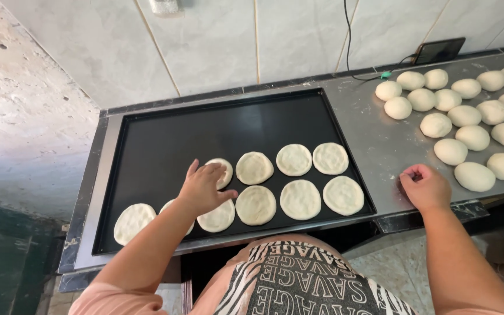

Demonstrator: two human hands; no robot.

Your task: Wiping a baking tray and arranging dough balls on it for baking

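Left hand (pixel 204 188), fingers spread, flat on a dough disc (pixel 223 172) in black tray (pixel 164 137), disc mostly hidden. Right hand (pixel 426 186) curled on steel counter (pixel 374 140); contents indiscernible. Dough balls (pixel 465 116) cropped at right.

You've got a dark phone (pixel 438 51) leaning on the tiled wall (pixel 217 41), black cable (pixel 357 64) plugged in. Rough concrete wall (pixel 24 116) sits left.

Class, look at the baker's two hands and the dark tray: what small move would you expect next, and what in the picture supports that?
Probably the left hand lifts off the dough disc it is pressing in the back row of the black tray. The right hand rests closed on the steel counter beside the dough balls, so picking up the nearest ball seems likely; much of the tray remains unfilled.
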